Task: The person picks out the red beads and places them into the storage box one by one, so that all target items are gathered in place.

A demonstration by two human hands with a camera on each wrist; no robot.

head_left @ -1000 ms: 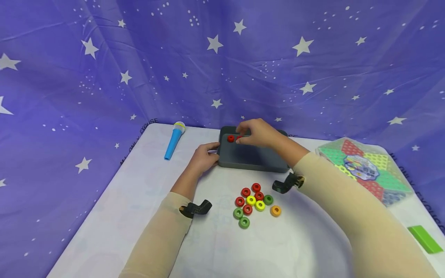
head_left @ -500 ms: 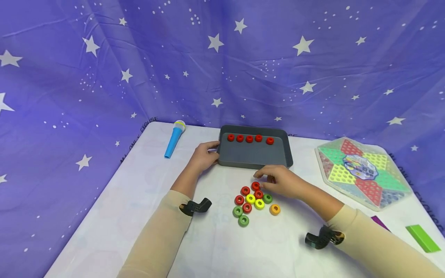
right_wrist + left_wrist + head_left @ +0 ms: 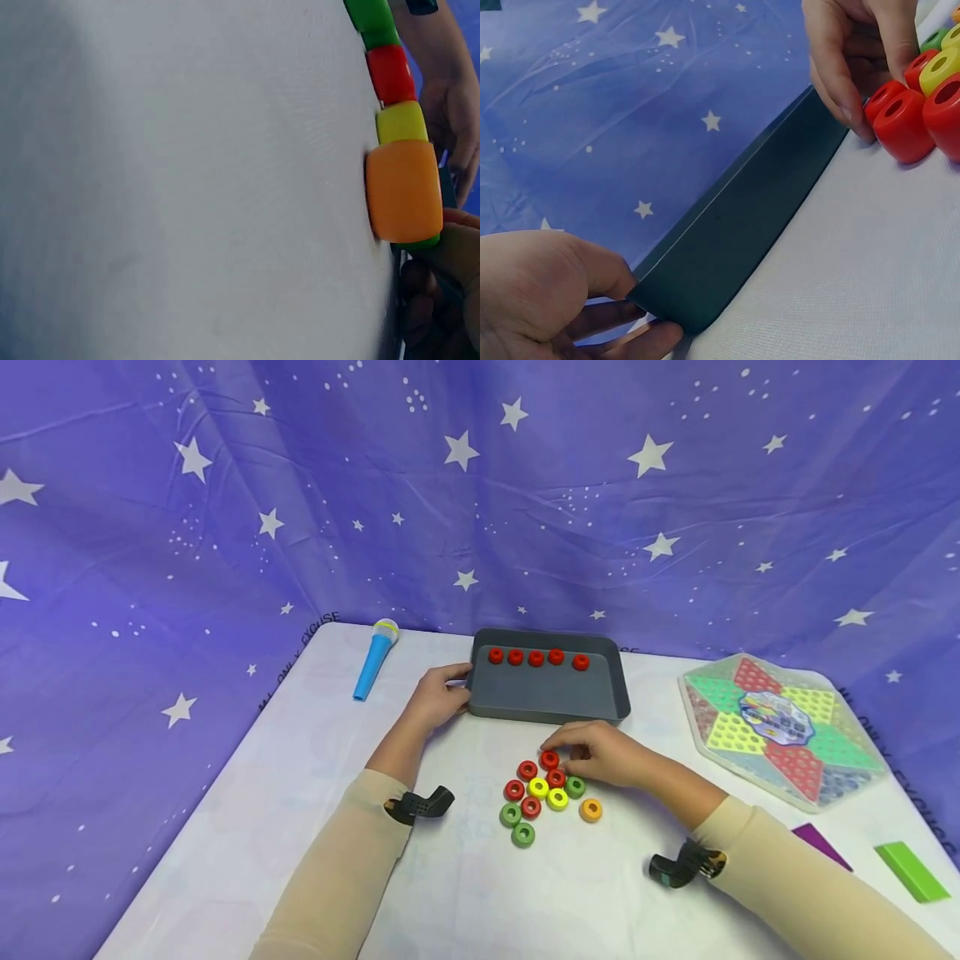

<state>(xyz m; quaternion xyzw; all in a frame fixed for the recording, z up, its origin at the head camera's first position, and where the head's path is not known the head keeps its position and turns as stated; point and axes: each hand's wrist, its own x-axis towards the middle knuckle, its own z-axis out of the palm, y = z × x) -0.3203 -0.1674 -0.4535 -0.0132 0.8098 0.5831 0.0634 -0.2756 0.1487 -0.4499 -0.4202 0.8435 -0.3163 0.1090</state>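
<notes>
My left hand (image 3: 437,699) holds the left side of a dark grey tray (image 3: 543,702), thumb and fingers about its corner in the left wrist view. Inside the tray, several red beads (image 3: 536,658) stand in a row along the far side. My right hand (image 3: 603,753) is at the near pile, with finger and thumb pinching a red bead (image 3: 550,761) at the pile's far edge. Around it lie more red beads (image 3: 514,790), two yellow beads (image 3: 557,799), several green beads (image 3: 523,835) and one orange bead (image 3: 591,810). In the right wrist view, the orange bead (image 3: 405,191) partly covers the right fingers.
A blue toy microphone (image 3: 372,662) lies at the back left. To the right are a star-patterned game board (image 3: 780,731), a purple piece (image 3: 822,847) and a green block (image 3: 912,872). A purple star-printed cloth (image 3: 465,510) hangs behind the white table (image 3: 457,893).
My right hand has come from the tray back to the pile, and its finger and thumb have closed on a red bead. The tray's row is uncovered. My left hand stays put.
</notes>
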